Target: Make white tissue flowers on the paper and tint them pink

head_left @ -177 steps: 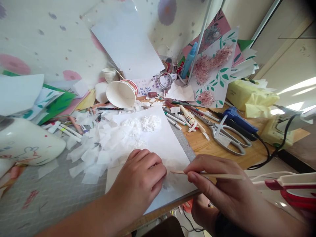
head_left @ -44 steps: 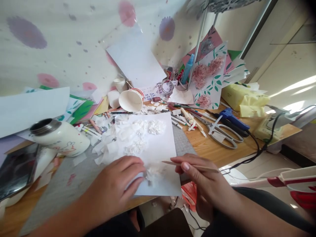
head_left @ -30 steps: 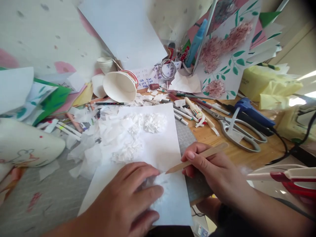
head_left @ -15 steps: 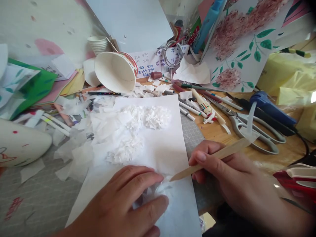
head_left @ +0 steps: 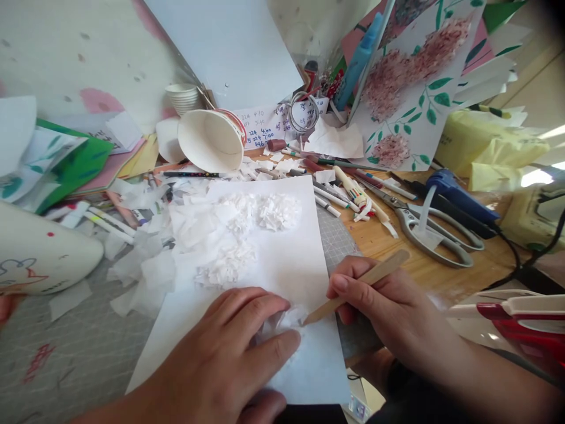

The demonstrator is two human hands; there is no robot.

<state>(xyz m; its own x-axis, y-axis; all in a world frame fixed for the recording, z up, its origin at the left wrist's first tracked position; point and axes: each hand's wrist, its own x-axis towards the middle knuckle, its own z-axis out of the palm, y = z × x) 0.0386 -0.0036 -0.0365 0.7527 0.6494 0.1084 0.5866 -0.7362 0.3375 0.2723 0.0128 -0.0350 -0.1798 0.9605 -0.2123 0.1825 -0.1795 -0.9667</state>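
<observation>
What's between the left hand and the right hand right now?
Head view: the wooden stick, held in the right hand, points across to a thin crumpled white piece at the left hand, over the white sheet.

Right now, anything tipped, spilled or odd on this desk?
Yes: the large paper cup lies tipped, mouth toward the camera, where cups usually stand upright. Loose paper scraps lie strewn over the grey mat left of the white sheet, looking spilled.

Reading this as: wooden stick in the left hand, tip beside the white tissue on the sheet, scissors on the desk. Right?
Wrong hand: the head view shows the wooden stick in the right hand. The rest stands: tip beside the white tissue on the sheet, scissors on the desk.
</observation>
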